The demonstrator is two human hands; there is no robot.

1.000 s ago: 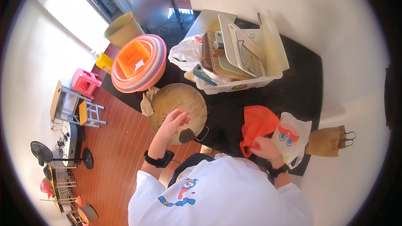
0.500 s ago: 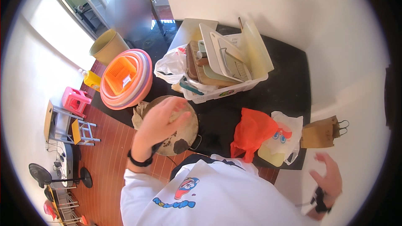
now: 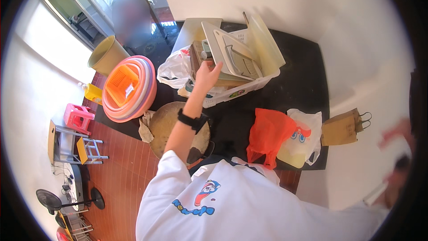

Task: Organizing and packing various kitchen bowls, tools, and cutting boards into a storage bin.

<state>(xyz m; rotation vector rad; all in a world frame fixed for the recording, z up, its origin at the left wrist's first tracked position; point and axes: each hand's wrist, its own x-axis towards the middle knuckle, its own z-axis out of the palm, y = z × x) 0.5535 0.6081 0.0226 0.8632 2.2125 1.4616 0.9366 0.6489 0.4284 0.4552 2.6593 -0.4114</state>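
My left hand (image 3: pixel 207 76) reaches over a white plastic basket (image 3: pixel 263 80) on the black table. Its thumb and fingers are apart, beside the near edge of an upright white board (image 3: pixel 214 40). A brown board (image 3: pixel 195 60) stands next to the fingers; whether they touch it is unclear. A wire-handled rack (image 3: pixel 240 60) and a pale translucent bin (image 3: pixel 266 44) are also in the basket. My left forearm passes over a large round pan (image 3: pixel 167 125) with a stained, dusty surface. Out at the far right, my right hand (image 3: pixel 397 136) is smeared by motion, away from the table.
Stacked basins (image 3: pixel 149 85) with an orange basket (image 3: pixel 121 85) stand left, near a tan bucket (image 3: pixel 107 56). A red bag (image 3: pixel 267 131), a white bag (image 3: pixel 312 125) and a paper bag (image 3: pixel 341 129) lie right. Stools (image 3: pixel 79 118) and a fan (image 3: pixel 49 200) are on the floor.
My left hand has moved from above the pan, forward and right, to the boards in the basket. My right hand has swung farther right and up. The view has shifted slightly.
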